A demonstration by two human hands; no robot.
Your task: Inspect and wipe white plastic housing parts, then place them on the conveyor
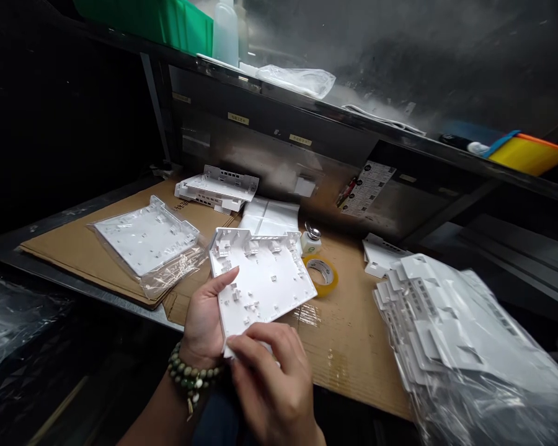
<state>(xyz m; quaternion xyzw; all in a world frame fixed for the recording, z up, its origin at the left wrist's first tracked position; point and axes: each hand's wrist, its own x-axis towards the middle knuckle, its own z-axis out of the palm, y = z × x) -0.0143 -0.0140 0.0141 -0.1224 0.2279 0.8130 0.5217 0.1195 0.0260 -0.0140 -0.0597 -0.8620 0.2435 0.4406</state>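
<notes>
A white plastic housing panel (260, 279) is tilted up, its inner side with clips and posts facing me. My left hand (207, 319) grips it by the left edge, thumb over the inner face and the other fingers hidden behind. My right hand (274, 371) is closed in a pinch at the panel's near corner. A bit of white shows under those fingertips; whether it belongs to the panel or is a separate piece, I cannot tell. Just beyond the panel's right edge lies a roll of yellow tape (322, 275), beside a small white bottle with a metal top (311, 240).
Cardboard (344, 347) covers the bench. At left lies a bagged panel (146, 238); farther back are stacked panels (216, 186) and white sheets (270, 215). A tall pile of wrapped panels (428, 322) stands at right. Overhead, a shelf (297, 102) carries a green bin (153, 25).
</notes>
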